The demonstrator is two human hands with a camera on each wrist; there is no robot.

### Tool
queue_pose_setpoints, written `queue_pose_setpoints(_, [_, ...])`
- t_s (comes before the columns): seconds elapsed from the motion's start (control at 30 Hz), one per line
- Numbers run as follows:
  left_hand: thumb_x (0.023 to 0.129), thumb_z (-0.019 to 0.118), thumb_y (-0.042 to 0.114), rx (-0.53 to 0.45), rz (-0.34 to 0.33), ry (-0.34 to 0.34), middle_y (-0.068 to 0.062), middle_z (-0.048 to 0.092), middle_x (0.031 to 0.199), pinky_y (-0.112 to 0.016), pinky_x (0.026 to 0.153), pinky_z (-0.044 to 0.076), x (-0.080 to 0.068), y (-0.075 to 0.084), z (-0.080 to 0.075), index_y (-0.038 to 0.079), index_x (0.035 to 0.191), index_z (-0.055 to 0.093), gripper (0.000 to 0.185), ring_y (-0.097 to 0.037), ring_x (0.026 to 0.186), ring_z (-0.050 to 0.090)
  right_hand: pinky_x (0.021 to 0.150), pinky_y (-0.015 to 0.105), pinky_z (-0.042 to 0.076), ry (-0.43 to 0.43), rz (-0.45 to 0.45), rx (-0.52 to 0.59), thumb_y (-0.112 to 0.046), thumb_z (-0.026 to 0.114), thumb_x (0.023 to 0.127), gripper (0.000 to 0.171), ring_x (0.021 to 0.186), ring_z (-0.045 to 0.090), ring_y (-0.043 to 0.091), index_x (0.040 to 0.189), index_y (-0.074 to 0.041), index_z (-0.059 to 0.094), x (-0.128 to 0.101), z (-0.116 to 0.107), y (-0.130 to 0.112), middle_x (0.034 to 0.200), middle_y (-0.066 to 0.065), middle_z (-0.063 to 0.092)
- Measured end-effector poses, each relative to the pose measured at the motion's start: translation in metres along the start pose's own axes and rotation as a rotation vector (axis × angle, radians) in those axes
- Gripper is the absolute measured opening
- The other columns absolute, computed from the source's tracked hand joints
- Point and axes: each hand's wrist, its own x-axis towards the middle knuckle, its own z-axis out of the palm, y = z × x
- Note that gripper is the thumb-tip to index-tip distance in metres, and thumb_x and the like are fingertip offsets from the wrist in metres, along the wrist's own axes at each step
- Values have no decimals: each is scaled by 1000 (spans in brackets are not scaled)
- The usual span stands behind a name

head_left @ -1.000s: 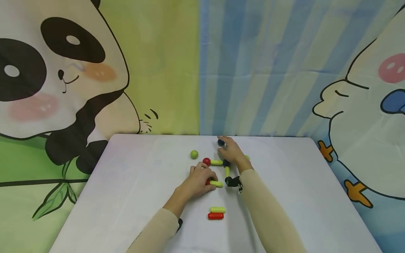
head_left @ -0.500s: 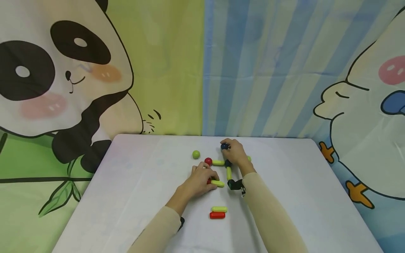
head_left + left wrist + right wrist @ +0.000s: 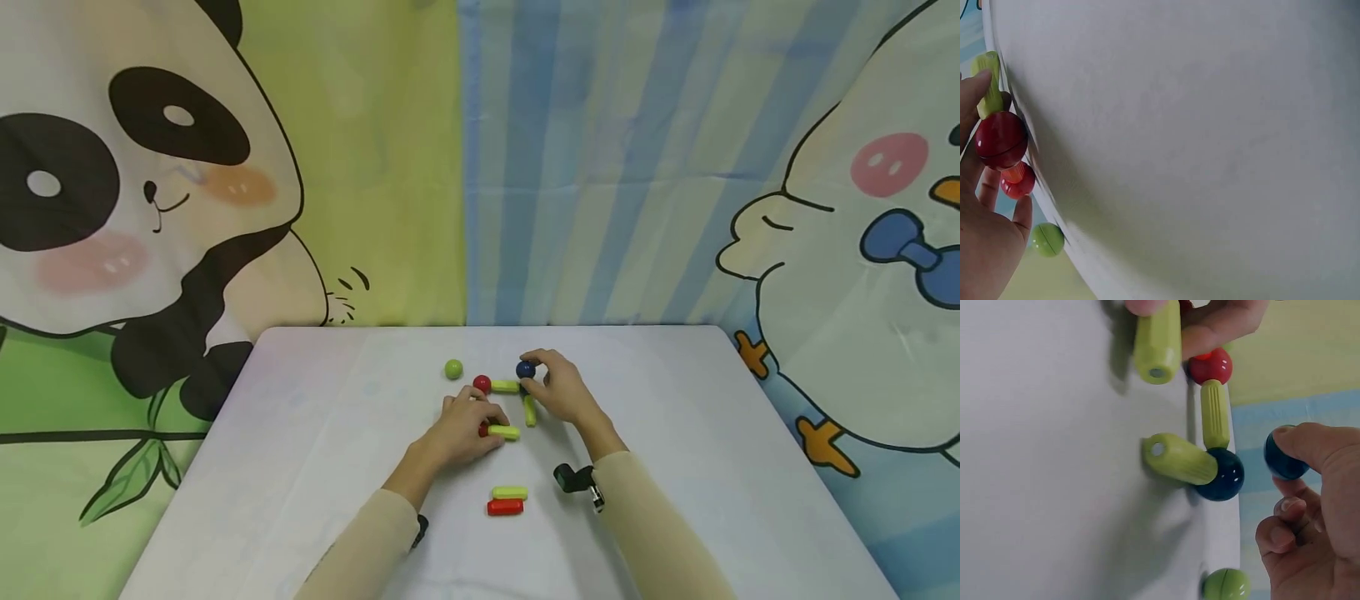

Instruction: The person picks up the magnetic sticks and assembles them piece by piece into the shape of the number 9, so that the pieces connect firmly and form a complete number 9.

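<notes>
**Two hands at a stick-and-ball frame on a white table**

Right hand (image 3: 564, 392) pinches a dark blue ball (image 3: 526, 369) between thumb and fingertip, fingers curled round it; in the right wrist view that ball (image 3: 1285, 456) sits apart from the frame, just beside a second dark blue ball (image 3: 1221, 475) that joins two green sticks; one of those sticks (image 3: 1215, 414) runs to a red ball (image 3: 1211, 365), the other (image 3: 1179, 457) points away with its free end showing.

Left hand (image 3: 461, 427) rests on the table (image 3: 300, 467) with fingers curled over a green stick (image 3: 504, 432); it grips that stick, a red ball (image 3: 1000, 140) at its end; another red ball (image 3: 1018, 181) sits just beyond, touching via an orange piece; exact joint hard to tell.

A loose green ball (image 3: 453, 368) lies near the frame on its far left side; a green stick (image 3: 510, 492) and a red stick (image 3: 505, 507) lie side by side, touching, nearer the person, between the forearms; black wrist camera (image 3: 573, 479) on the right sleeve; panda and duck cloth backdrop (image 3: 225, 167) behind the table.
</notes>
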Motion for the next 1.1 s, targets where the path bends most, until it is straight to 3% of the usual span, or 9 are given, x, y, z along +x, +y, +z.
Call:
queue_pose_setpoints(0.2, [92,76,36,-35,-5,16,9,66,115,-45,97,33,-2,-4,2,33,109,75,17,-21,138,39,58,29,43,2,-8,131,-21,75,95,41,68,49,16,133,-14,64,-30,4,11,125,7,67])
queue_pose_setpoints(0.37, [93,76,36,-66,-37,24,6,64,122,-45,98,33,-6,-6,2,33,109,74,17,-21,138,38,61,27,46,-51,-4,174,-23,77,94,40,74,53,16,131,-17,65,-46,5,14,124,6,67])
queue_pose_setpoints(0.6, [93,76,35,-89,-2,14,10,65,114,-46,99,32,-6,-4,1,30,111,72,18,-21,135,40,62,28,53,-165,13,204,-24,79,92,36,80,60,15,125,-18,66,-66,7,21,117,0,67])
queue_pose_setpoints(0.73, [94,75,35,-82,-2,7,11,65,109,-46,100,32,-6,-7,0,29,111,72,19,-20,133,42,65,27,54,-212,-1,209,-26,79,92,36,81,61,14,125,-21,66,-70,13,24,113,-3,66])
queue_pose_setpoints(1.1, [94,74,37,-90,-5,13,12,65,111,-45,100,32,-3,-9,-1,31,112,72,19,-18,133,42,70,28,50,-182,8,185,-26,78,92,33,82,59,15,123,-23,66,-74,16,19,111,-5,66])
